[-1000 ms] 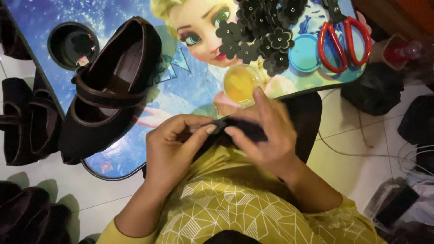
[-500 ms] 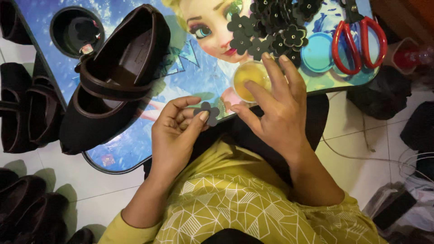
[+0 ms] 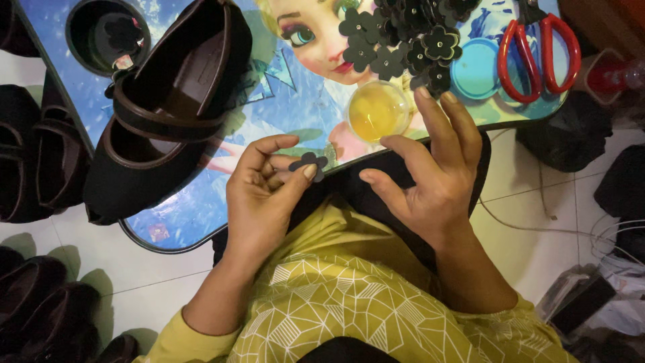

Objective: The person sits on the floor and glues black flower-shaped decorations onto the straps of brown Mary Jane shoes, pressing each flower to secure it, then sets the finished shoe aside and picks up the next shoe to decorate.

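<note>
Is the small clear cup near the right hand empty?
No. The cup holds yellow liquid and stands upright on the table.

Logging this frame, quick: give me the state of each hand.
Left hand: closed, pinching a small dark flower-shaped piece between thumb and fingers.
Right hand: open, fingers spread, holding nothing, fingertips near the small cup of yellow liquid.

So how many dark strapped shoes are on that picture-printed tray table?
1: the dark brown strapped shoe lies on the table's left half. Other shoes sit on the floor, partly cut off.
</note>
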`<state>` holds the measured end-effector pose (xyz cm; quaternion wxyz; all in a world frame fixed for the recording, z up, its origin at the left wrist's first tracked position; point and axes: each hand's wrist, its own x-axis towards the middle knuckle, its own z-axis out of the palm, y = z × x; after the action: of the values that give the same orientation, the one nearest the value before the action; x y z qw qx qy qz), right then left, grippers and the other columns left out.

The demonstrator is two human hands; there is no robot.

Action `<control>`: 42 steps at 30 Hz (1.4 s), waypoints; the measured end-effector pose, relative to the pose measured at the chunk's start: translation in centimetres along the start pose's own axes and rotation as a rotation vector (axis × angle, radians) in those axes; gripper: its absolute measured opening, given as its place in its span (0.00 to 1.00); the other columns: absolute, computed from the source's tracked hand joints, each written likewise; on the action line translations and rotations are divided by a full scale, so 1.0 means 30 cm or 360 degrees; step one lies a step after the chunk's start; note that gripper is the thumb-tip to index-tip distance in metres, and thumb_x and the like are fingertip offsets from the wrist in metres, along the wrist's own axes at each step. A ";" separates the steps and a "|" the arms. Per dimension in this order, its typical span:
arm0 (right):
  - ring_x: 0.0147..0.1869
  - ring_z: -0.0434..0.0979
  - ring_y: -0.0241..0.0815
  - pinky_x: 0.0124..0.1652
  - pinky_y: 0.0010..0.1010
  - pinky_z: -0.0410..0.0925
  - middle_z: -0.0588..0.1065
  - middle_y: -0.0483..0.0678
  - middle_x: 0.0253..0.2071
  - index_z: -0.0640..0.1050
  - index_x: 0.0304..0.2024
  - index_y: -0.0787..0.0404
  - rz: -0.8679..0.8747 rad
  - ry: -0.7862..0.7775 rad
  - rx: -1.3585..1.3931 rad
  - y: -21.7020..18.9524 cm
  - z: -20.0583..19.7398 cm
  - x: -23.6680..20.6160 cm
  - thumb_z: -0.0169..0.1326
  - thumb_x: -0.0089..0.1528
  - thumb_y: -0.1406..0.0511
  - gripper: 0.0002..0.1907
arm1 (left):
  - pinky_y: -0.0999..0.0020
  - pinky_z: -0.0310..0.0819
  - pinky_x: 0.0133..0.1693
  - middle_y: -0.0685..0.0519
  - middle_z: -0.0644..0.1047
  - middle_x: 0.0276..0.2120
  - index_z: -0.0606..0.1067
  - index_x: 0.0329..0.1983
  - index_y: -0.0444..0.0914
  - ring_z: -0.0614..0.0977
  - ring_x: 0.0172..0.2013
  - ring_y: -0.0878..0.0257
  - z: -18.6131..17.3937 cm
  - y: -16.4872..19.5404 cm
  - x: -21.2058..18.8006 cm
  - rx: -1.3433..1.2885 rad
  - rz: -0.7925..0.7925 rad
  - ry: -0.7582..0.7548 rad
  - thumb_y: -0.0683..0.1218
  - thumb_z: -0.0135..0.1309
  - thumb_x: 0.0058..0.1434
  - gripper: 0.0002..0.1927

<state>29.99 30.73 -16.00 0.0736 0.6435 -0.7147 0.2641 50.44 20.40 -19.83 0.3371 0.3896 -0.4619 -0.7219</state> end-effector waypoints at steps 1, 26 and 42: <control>0.78 0.59 0.61 0.73 0.47 0.58 0.65 0.57 0.73 0.84 0.47 0.60 -0.0001 0.0002 -0.0004 0.000 0.003 -0.004 0.69 0.64 0.50 0.22 | 0.76 0.77 0.45 0.51 0.81 0.40 0.71 0.59 0.32 0.83 0.41 0.68 -0.001 -0.004 -0.002 -0.0002 -0.0001 0.0008 0.33 0.60 0.63 0.21; 0.71 0.67 0.61 0.69 0.46 0.62 0.71 0.59 0.65 0.84 0.52 0.58 -0.0245 -0.0023 0.0318 -0.169 0.032 -0.037 0.58 0.57 0.74 0.20 | 0.72 0.80 0.48 0.51 0.82 0.43 0.63 0.72 0.33 0.81 0.42 0.70 -0.002 0.059 -0.088 -0.0351 -0.0095 -0.0162 0.37 0.50 0.71 0.26; 0.72 0.65 0.60 0.69 0.48 0.63 0.70 0.58 0.66 0.85 0.52 0.55 -0.0277 -0.0024 0.0259 -0.173 0.039 -0.046 0.59 0.56 0.73 0.21 | 0.75 0.78 0.46 0.50 0.83 0.43 0.61 0.73 0.34 0.81 0.41 0.71 -0.044 0.071 -0.108 -0.0256 -0.0068 -0.0176 0.36 0.50 0.71 0.27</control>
<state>35.47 31.23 -16.13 0.0384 0.7090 -0.6327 0.3090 53.39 21.86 -17.38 0.3257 0.3307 -0.4120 -0.7841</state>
